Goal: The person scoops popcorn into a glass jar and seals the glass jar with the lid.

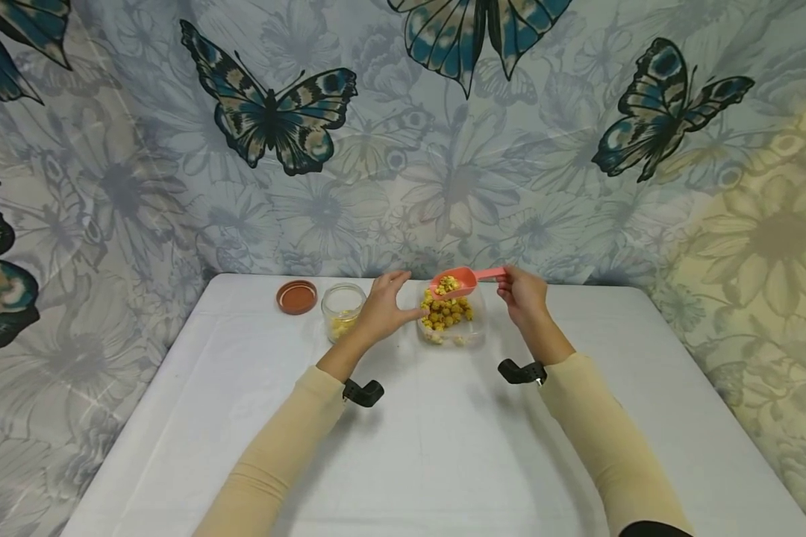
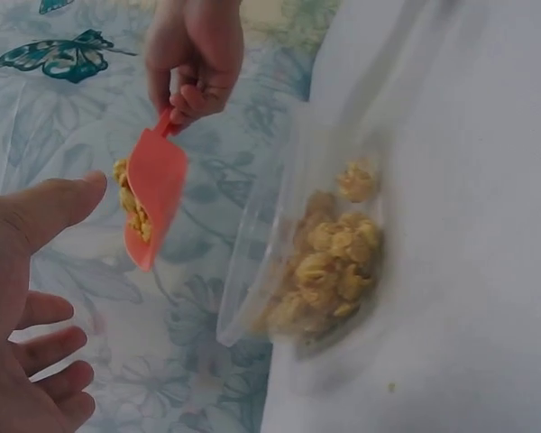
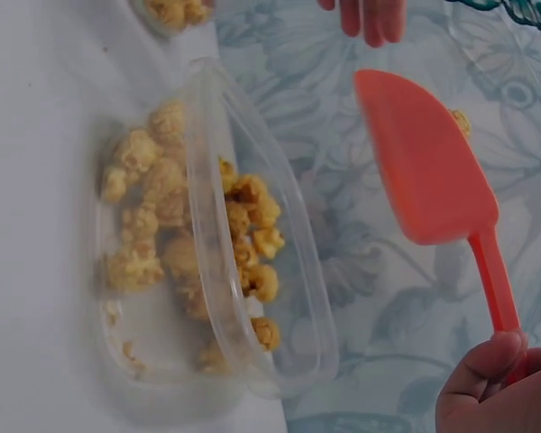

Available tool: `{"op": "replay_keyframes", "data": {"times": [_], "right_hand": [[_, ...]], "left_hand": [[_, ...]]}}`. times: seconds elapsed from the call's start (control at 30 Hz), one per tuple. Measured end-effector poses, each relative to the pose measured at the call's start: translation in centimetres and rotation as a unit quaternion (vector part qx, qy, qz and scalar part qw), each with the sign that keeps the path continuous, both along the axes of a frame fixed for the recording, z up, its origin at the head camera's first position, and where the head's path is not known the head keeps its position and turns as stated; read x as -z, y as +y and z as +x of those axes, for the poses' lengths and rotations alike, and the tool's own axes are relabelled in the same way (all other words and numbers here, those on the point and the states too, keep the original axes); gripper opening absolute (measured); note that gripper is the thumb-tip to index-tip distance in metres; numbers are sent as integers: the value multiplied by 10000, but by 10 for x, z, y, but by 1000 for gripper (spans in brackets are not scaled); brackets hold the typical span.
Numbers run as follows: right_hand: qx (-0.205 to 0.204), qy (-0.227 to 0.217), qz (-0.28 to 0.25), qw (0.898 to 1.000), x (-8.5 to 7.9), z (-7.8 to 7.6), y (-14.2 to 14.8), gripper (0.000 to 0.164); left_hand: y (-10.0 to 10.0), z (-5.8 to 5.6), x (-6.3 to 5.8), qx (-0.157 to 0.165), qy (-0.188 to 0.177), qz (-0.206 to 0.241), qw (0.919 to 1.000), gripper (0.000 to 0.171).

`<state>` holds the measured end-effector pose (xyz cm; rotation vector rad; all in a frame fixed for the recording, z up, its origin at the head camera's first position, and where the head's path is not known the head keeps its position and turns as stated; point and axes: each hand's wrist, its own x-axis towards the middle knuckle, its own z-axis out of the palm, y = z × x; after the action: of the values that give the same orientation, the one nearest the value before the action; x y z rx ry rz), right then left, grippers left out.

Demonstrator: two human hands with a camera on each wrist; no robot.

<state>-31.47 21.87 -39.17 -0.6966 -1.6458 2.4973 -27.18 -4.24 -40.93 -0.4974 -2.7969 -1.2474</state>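
My right hand [image 1: 525,298] grips the handle of a coral-pink scoop [image 1: 466,280], which holds some yellow popcorn [image 1: 448,285]. The scoop is raised over a clear plastic tub [image 1: 478,328] that has more popcorn [image 2: 329,262] in it. In the right wrist view the scoop's underside faces the camera, with the thumb [image 3: 487,356] on its handle. My left hand [image 1: 384,309] holds nothing; its thumb and fingers are spread, between the tub and a glass jar [image 1: 344,298]. Some popcorn lies in the jar's bottom.
A round brown lid [image 1: 297,297] lies left of the jar. All stand near the back edge of the table with a white cloth [image 1: 403,447]. Behind it hangs a butterfly-patterned backdrop [image 1: 349,216]. A small crumb [image 2: 392,387] lies on the cloth.
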Motion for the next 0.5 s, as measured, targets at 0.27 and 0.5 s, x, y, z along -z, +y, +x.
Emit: {"op": "replay_keyframes", "data": {"times": [0.27,0.5], "right_hand": [[-81,91,63,9999,-5,-3,-13,15],[-119,191,109,9997,-7,-6,-27,15]], "left_hand": [[-10,3,-8,-123,344,21,9993,78],[-24,4,-10,-233,207,-141,9994,84]]}}
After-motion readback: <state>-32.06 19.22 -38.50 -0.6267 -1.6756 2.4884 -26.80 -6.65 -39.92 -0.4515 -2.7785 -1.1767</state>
